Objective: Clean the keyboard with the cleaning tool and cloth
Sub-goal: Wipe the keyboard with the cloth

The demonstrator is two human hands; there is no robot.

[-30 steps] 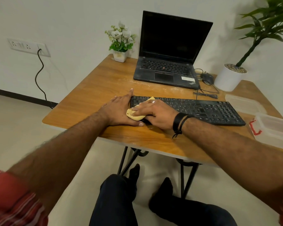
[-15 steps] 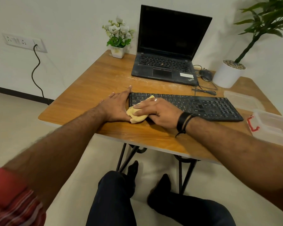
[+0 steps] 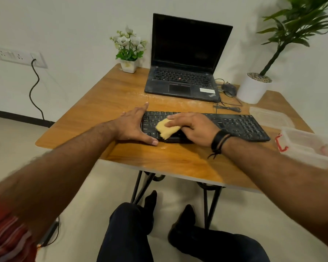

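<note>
Head view: keyboard (image 3: 235,125) lies left-to-right; right hand (image 3: 195,127) presses cloth (image 3: 166,130) flat-fingered, left hand (image 3: 133,125) braces open-fingered.

Right hand (image 3: 194,127) presses yellow cloth (image 3: 167,128) onto keyboard (image 3: 239,126); left hand (image 3: 133,125) braces its end.
</note>
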